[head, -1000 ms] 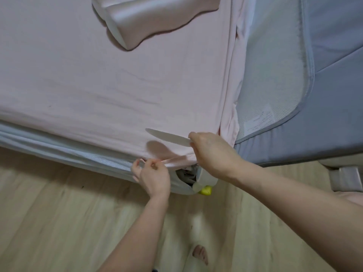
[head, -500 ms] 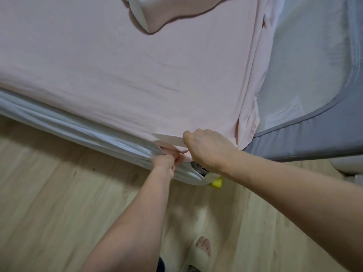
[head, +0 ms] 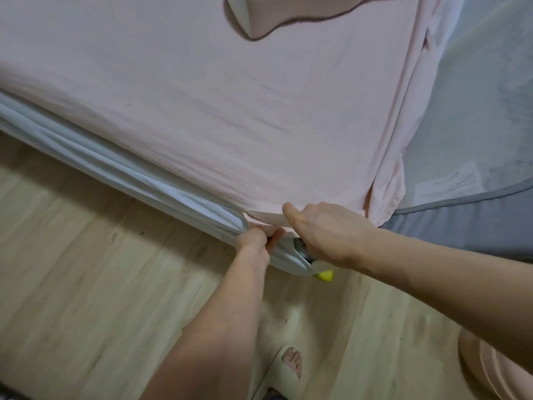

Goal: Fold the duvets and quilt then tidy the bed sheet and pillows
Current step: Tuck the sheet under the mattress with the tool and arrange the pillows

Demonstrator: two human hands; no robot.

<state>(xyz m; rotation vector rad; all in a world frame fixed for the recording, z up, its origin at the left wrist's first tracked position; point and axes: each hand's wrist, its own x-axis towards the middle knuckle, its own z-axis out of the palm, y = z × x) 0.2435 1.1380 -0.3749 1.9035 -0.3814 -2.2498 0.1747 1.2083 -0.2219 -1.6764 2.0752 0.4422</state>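
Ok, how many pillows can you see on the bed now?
1: a pink pillow lies on the pink sheet at the frame's top edge, partly cut off. Others may lie out of view.

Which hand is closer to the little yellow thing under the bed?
The right hand. It is just above the yellow thing, near the bed corner. The left hand pinches the pink sheet edge farther along.

**Pinks, greys and pale wood**

We see a pale pink bed sheet [head: 202, 116] over a light grey mesh-sided mattress [head: 184, 197]. A pink pillow [head: 288, 15] has a white end. Beside lies grey-blue bedding [head: 476, 235]. The floor [head: 86, 284] is light wood-grain; a small yellow object [head: 326, 275] shows.
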